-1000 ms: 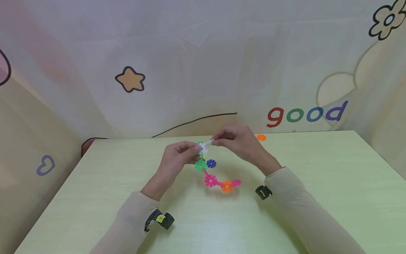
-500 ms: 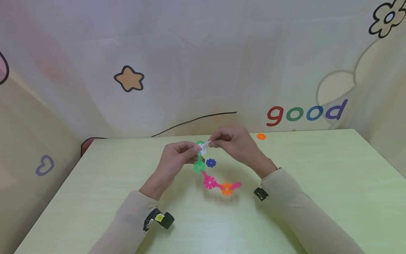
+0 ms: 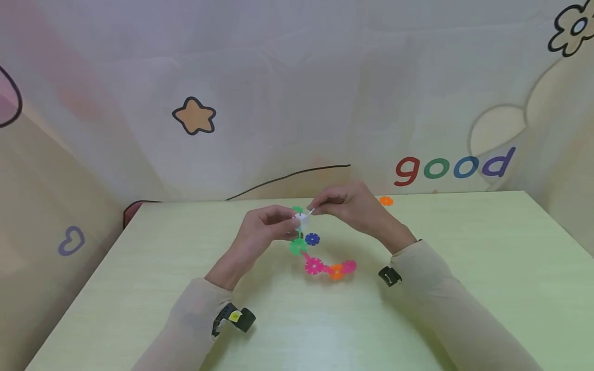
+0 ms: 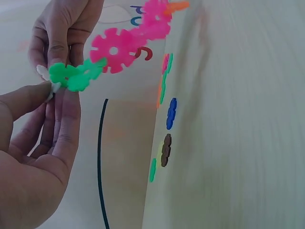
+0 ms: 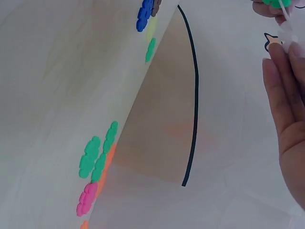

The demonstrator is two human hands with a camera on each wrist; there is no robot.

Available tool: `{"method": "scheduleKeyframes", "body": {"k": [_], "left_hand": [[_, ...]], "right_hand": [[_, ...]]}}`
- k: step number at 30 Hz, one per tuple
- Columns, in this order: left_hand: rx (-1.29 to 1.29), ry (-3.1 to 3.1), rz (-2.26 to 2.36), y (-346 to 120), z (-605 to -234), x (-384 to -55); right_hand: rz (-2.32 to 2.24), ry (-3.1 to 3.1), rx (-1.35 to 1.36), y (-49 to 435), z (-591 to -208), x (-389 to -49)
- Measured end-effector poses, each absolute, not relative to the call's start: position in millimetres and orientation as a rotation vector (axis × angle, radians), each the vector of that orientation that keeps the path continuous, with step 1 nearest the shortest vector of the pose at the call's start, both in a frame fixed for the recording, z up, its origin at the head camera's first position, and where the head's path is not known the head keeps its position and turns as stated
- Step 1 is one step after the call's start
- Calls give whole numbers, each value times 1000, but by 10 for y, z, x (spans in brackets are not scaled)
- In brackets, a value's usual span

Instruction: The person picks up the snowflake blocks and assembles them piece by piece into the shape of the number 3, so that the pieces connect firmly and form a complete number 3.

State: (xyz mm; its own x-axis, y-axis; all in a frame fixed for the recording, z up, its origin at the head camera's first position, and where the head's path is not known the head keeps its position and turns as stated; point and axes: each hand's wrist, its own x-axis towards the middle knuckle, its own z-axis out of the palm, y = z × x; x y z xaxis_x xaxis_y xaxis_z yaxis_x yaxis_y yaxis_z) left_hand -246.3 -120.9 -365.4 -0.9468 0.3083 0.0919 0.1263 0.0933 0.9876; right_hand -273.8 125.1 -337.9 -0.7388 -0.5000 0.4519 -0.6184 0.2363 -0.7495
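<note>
In the head view my left hand (image 3: pixel 264 226) pinches a white snowflake disc (image 3: pixel 300 221) between thumb and fingers. From it hangs a chain of interlocked plastic discs: a green disc (image 3: pixel 298 246), a pink disc (image 3: pixel 314 266), an orange disc (image 3: pixel 336 272) and another pink disc (image 3: pixel 349 266) at the free end. My right hand (image 3: pixel 350 205) pinches a second white disc (image 3: pixel 311 212), seen nearly edge-on, right at the rim of the first. The left wrist view shows the green discs (image 4: pixel 76 76) beside the left fingertips. Fingers partly cover both white discs.
Loose discs lie on the pale table (image 3: pixel 417 288) toward its back edge: a blue disc (image 3: pixel 312 239), a brown disc (image 4: pixel 166 150) and an orange disc (image 3: pixel 386 201). Several green discs (image 5: pixel 89 157) and a pink disc (image 5: pixel 86 199) lie behind my right hand. A printed curtain (image 3: pixel 287 103) hangs behind.
Both hands keep their grip and stay close together. The white disc in my right hand now tilts more edge-on, and the chain's pink end disc has turned to face the head camera more.
</note>
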Motion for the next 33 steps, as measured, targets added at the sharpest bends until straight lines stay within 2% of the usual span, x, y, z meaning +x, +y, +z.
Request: {"method": "scheduleKeyframes", "body": {"k": [16,23,33], "left_hand": [[436,2172,1939,-1223,-3697,-2478],[433,2233,1891,-1189,-3701,-2474],[427,2246,1888,-1193,-3741,-2479]], "right_hand": [[1328,-2602,1158,1144,-3307,-2792],[1202,-2749,998,1314,-3253,-2949],[1100,-2889,808,1676,-3437,-3339]]}}
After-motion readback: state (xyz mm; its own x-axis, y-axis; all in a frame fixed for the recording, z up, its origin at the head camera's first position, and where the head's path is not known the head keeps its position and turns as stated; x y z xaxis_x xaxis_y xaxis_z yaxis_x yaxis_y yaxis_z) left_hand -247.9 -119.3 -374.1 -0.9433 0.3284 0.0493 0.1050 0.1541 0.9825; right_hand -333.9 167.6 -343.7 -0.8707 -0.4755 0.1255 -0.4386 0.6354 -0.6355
